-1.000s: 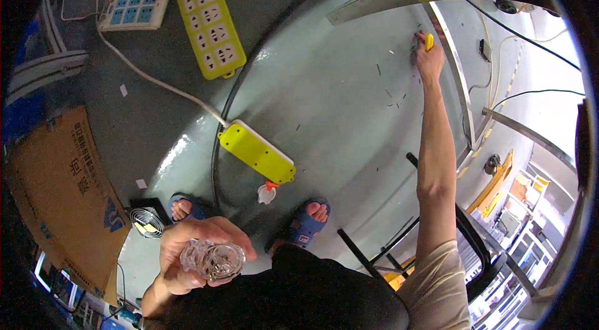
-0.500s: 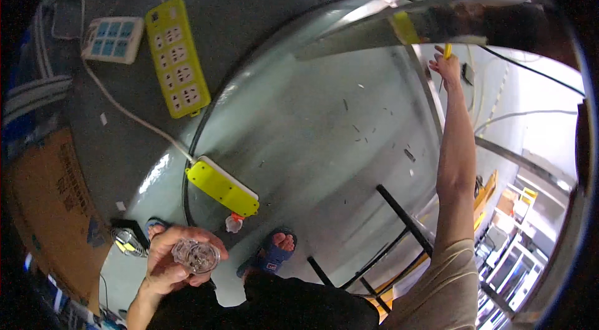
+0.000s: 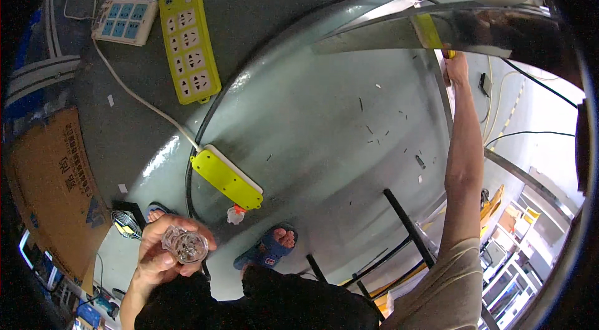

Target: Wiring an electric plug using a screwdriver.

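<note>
Near my lap, my left hand [image 3: 153,255] is closed around a small clear round container [image 3: 189,247]. Small shiny bits seem to lie inside it, too fine to name. My right arm stretches far out to the right, and my right hand [image 3: 458,69] is at the underside of a shiny metal edge [image 3: 480,30] wrapped with a yellow band. A short yellow stick-like thing [image 3: 450,54] shows at its fingers; its kind cannot be told. The metal edge partly covers those fingers.
On the floor lie a yellow-green power strip [image 3: 190,43], a white one with blue sockets [image 3: 128,21] and a face-down yellow-green one [image 3: 228,177]. A black cable [image 3: 249,64] curves past them. Small dark scraps [image 3: 369,130] are scattered about. Cardboard [image 3: 56,192] stands left; black stool legs [image 3: 409,227] are right.
My right hand has moved in against the metal edge, and the yellow thing is now mostly hidden. My left hand still holds the clear container. The whole view has shifted slightly.
</note>
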Demonstrator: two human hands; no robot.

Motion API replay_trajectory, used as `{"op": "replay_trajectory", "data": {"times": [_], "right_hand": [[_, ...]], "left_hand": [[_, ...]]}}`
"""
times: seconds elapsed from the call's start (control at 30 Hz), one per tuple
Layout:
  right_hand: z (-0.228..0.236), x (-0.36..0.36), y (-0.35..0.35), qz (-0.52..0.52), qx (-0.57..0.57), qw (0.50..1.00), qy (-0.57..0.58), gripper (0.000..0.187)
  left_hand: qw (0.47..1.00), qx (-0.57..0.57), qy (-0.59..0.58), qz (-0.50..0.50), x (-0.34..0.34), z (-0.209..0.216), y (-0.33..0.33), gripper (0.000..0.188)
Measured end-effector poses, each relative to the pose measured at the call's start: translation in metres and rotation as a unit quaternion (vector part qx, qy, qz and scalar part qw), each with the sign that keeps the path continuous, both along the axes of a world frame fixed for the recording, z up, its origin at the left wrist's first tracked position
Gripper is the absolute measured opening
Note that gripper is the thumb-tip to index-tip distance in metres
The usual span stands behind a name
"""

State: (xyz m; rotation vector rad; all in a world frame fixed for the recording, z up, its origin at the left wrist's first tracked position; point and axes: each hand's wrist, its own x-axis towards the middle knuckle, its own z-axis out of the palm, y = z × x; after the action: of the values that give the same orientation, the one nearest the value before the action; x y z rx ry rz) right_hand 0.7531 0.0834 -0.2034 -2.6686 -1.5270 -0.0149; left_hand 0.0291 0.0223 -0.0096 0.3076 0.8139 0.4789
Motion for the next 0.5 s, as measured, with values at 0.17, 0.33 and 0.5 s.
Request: {"op": "replay_trajectory", "data": {"times": [0.17, 0.33, 0.5], "right_hand": [[0.0, 0.017, -0.019, -0.049, 0.032, 0.96, 0.275, 0.022], [0.033, 0.007, -0.033, -0.059, 0.1, 0.978, 0.173, 0.025], [0.087, -0.133, -0.062, 0.163, -0.002, 0.986, -0.048, 0.023]], "left_hand": [[1.0, -0.01, -0.02, -0.005, -0.003, -0.003, -0.004, 0.052], [1.0, 0.02, -0.013, -0.007, -0.015, -0.005, 0.001, 0.05], [1.0, 0.016, -0.014, 0.004, -0.014, 0.001, -0.001, 0.051]]}}
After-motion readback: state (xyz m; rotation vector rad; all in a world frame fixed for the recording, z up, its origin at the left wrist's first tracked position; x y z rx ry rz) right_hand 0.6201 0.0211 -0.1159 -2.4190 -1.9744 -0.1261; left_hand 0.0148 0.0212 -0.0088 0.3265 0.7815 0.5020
